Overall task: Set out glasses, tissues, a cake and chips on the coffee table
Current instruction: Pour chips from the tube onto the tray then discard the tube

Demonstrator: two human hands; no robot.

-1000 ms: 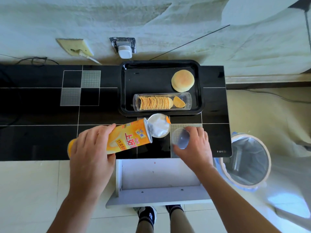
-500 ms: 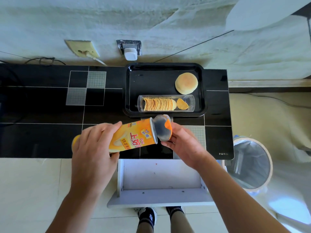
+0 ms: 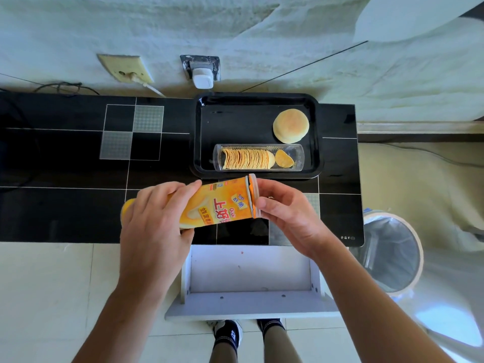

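Note:
My left hand grips an orange chips can, held lying sideways above the black coffee table. My right hand holds the clear lid against the can's open right end. Behind them a black tray carries a clear plastic sleeve of stacked chips and a round pale cake at its right back corner.
A white open drawer sticks out below the table's front edge. A bin with a clear liner stands on the floor at the right. Wall sockets and a white plug are behind the table. My feet are under the drawer.
My right hand brought the clear lid from the table up to the can's mouth and now holds it over the end. The left hand kept the can sideways.

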